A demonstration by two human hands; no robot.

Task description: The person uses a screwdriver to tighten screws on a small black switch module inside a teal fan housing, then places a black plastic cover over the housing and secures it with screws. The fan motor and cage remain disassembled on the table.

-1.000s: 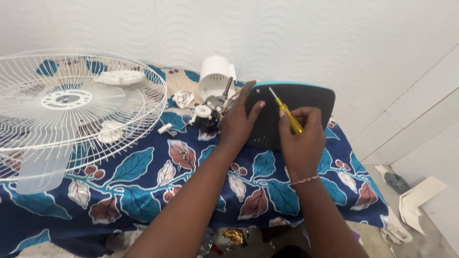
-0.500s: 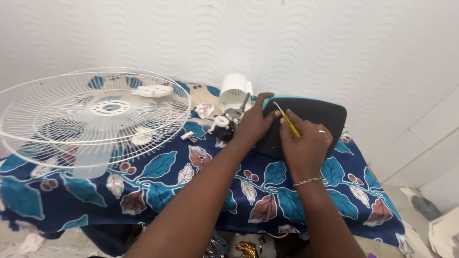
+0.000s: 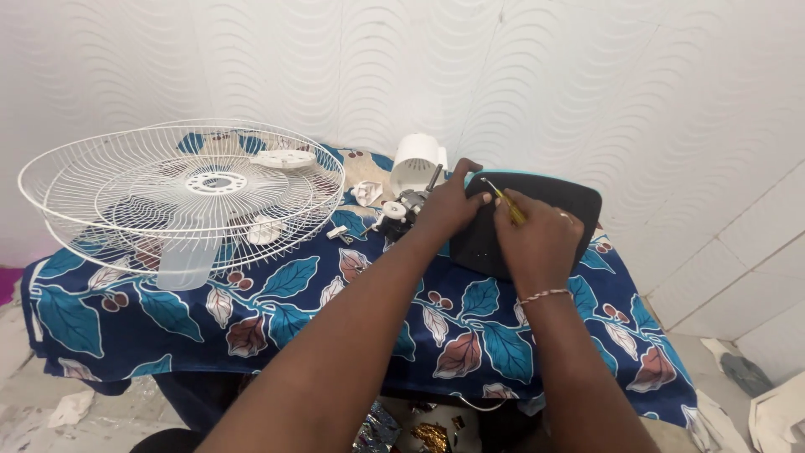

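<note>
Plastic base: black, flat, rounded-rectangle plastic fan base [image 3: 553,205] lay on the tabletop at the right rear, partly under both hands. Looked stiff, smooth, prob. slippery on the cloth; best held by its rim.
Motor: small fan motor assy w/ white hub and bare metal shaft [image 3: 401,210] sat just left of the base, touching the left hand's fingertips. Judged dense for its size, w/ exposed bits that could bend; grip by the body, not the shaft.
Left hand: left hand [image 3: 449,205] was half-closed, fingers curled over the base's left edge next to the motor; pressing more than gripping, as far as I could tell.
Right hand: right hand [image 3: 537,231] was closed round a thin yellow-handled screwdriver [image 3: 503,200], tip pointing up-left toward the left hand. Light, rigid tool; narrow handle could twist in the fingers.
Grille: white wire fan guard w/ blade inside [image 3: 184,189] rested at left, well apart from the hands. Light but springy, easy to dent.
Housing: white cylindrical plastic cover [image 3: 418,159] stood behind the motor.
Cloth: blue leaf-print cloth [image 3: 293,302] covered the tabletop; soft, could slide or bunch.
Small parts: white plastic bits [image 3: 340,232] lay near the grille; easy to lose.
</note>
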